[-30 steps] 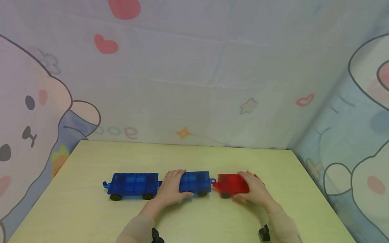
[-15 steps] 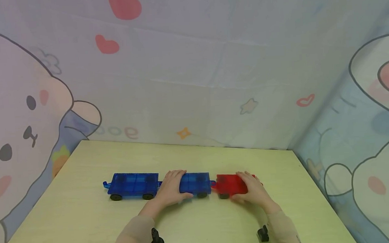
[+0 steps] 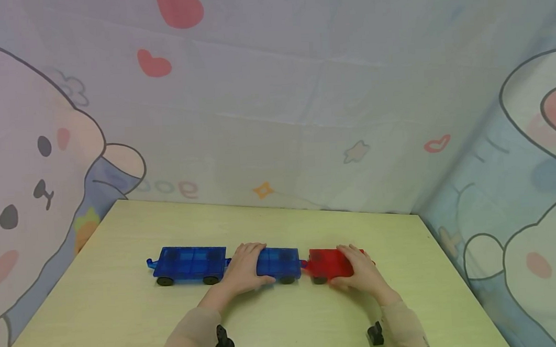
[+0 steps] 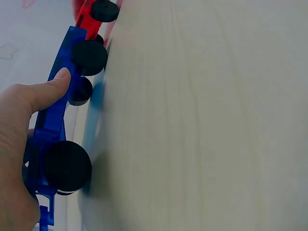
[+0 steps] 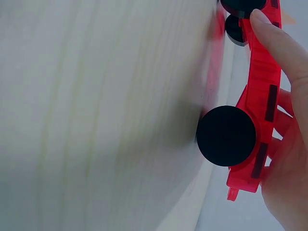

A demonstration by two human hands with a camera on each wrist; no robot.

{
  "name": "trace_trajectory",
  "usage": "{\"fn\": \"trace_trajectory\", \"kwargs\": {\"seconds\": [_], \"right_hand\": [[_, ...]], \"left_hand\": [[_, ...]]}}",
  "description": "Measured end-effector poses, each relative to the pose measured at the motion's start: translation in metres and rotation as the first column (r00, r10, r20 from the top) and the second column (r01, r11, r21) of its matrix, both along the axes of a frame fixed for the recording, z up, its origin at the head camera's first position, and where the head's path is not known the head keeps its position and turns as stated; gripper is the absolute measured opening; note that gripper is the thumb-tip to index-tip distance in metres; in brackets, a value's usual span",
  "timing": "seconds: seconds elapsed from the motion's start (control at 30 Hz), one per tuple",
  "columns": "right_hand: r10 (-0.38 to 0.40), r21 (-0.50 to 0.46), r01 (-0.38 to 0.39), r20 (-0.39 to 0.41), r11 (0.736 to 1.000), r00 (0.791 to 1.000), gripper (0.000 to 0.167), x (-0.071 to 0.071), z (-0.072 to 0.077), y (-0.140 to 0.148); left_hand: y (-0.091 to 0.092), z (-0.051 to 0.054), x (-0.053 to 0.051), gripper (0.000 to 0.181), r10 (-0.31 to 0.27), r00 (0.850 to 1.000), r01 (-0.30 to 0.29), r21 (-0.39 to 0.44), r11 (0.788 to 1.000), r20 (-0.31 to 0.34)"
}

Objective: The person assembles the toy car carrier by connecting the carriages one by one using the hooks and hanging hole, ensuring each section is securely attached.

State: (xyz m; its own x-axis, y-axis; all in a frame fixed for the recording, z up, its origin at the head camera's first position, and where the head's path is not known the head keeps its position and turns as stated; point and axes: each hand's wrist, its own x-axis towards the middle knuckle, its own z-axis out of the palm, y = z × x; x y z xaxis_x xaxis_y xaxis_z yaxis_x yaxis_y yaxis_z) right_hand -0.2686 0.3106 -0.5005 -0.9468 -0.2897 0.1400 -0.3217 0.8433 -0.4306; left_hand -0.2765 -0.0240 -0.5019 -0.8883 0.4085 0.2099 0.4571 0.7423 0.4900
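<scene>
Three flat toy train cars with black wheels stand in a row on the table. My left hand (image 3: 242, 269) grips the middle blue car (image 3: 282, 262), thumb on its near side and fingers over the top. The red car (image 3: 324, 264) is held by my right hand (image 3: 362, 275), also with the thumb along the near side, as the right wrist view shows. Between these two cars the red coupling (image 3: 304, 264) meets the blue end; whether it is hooked cannot be told. Another blue car (image 3: 193, 263) sits at the left, its right coupling partly behind my left hand.
The pale wooden table (image 3: 285, 320) ends at a printed cloth backdrop (image 3: 278, 89) behind and at both sides. Small black devices, a left one (image 3: 224, 343) and a right one (image 3: 375, 334), sit by the wrists.
My right hand has moved slightly left with the red car. The gap to the middle blue car has closed, and their couplings now overlap. My left hand has barely moved.
</scene>
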Motion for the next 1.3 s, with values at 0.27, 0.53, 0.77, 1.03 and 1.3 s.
{"fn": "trace_trajectory", "kwargs": {"seconds": [0.27, 0.53, 0.77, 1.03, 1.3], "right_hand": [[0.002, 0.011, -0.002, -0.012, 1.000, 1.000, 0.090, 0.001, 0.000, 0.000], [-0.001, 0.008, 0.001, -0.015, 1.000, 1.000, 0.089, 0.000, 0.000, 0.000], [0.001, 0.011, -0.001, -0.011, 1.000, 1.000, 0.090, -0.001, 0.000, 0.001], [-0.002, 0.018, 0.003, -0.006, 1.000, 1.000, 0.091, -0.002, -0.001, 0.000], [0.008, -0.001, -0.008, -0.003, 1.000, 1.000, 0.094, 0.000, 0.000, -0.001]], "left_hand": [[0.000, 0.001, 0.000, 0.085, 0.002, 1.000, -0.002, 0.005, 1.000, 0.004], [0.000, 0.003, 0.001, 0.088, 0.014, 1.000, -0.014, -0.008, 1.000, 0.024], [0.000, 0.004, 0.000, 0.090, 0.021, 0.999, -0.021, -0.013, 1.000, 0.031], [0.001, 0.007, 0.000, 0.093, 0.023, 0.999, -0.022, -0.024, 0.999, 0.039], [-0.001, 0.010, 0.002, 0.099, 0.002, 0.999, 0.001, -0.043, 0.999, 0.054]]}}
